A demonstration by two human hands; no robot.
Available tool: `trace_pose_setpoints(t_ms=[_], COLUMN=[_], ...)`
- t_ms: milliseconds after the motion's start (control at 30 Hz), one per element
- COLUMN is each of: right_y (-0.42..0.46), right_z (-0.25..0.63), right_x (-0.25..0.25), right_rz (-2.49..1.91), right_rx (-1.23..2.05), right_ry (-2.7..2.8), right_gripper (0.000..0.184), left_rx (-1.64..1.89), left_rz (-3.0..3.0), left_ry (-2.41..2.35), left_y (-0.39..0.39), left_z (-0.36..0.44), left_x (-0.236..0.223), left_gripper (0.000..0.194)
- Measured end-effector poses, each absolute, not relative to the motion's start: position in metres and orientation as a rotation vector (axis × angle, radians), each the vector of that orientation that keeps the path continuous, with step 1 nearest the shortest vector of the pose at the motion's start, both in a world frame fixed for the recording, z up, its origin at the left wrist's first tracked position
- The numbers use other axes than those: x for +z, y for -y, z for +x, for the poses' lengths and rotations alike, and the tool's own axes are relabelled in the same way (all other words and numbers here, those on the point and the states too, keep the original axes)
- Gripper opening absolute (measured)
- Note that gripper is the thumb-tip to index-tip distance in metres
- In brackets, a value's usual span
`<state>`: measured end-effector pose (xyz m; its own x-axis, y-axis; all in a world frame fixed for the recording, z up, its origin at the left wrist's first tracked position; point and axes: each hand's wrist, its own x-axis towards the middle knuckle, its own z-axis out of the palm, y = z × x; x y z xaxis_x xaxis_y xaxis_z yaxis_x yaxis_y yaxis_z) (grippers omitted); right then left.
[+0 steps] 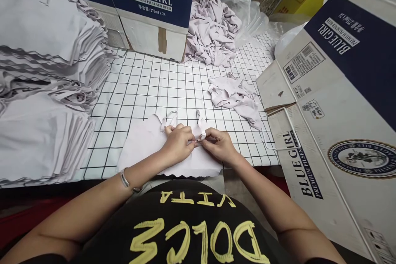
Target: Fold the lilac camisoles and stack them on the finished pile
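Garment (136, 148): partly hidden beneath left hand (177, 142) and right hand (221, 144). Strap (200, 123), lower end at fingertips (209, 133): too small to resolve. Left of fingers, fabric stacks (27, 136) cut by frame edge; right of fingers, carton (346, 123) likewise cropped

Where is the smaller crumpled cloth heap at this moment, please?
In the head view, the smaller heap lies right of centre on the checkered cover, beyond the right hand, near the rightmost box.

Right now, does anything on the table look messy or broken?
Yes, messy: the pale cloth heap at the back is crumpled, unlike the neat stacks on the left. The strapped cloth being handled lies mostly flat. The back carton has a brown patch; I can't tell whether it's damage.
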<state>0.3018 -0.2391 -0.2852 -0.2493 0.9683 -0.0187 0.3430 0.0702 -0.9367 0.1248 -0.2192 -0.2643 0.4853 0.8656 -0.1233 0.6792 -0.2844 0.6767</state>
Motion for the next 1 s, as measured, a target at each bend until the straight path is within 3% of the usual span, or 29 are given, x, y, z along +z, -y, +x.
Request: trace_pose_setpoints(t_ms=[167,267,333,467,633,800,1000], right_y=[0.234,0.246,0.264,0.299,0.304,0.249,0.141], right_z=[0.307,0.334,0.35,0.349,0.333,0.318,0.2], right_x=[-0.275,-0.256,-0.248,-0.254,-0.246,-0.196,-0.118], right_rz=[-1.49,-1.883,-2.102,-2.123,-1.844,-1.54,-1.148], right_rx=[0.935,0.6,0.559,0.721,1.116,1.501,1.74], right_ry=[1.666,1.731,1.832,1.93,1.292,0.663,0.798], right_gripper=[0.018,0.035,0.038,0.029,0.028,0.041,0.01], left_rx=[0.361,0.409,0.285,0.073,0.64,1.001,1.164], left_rz=[2.145,2.193,2.12,1.984,1.445,0.85,1.078], left_ry=[-1.364,-1.669,-1.973,-2.17,-1.872,-1.248,-1.417], left_y=[0.222,0.24,0.258,0.285,0.289,0.258,0.199], left_z=[0.113,0.066,0.028,-0.014,-0.005,-0.046,-0.184], left_x=[-0.26,-0.248,-0.246,-0.258,-0.25,-0.182,-0.076], left_gripper=[0.019,0.038,0.041,0.033,0.028,0.036,0.015])
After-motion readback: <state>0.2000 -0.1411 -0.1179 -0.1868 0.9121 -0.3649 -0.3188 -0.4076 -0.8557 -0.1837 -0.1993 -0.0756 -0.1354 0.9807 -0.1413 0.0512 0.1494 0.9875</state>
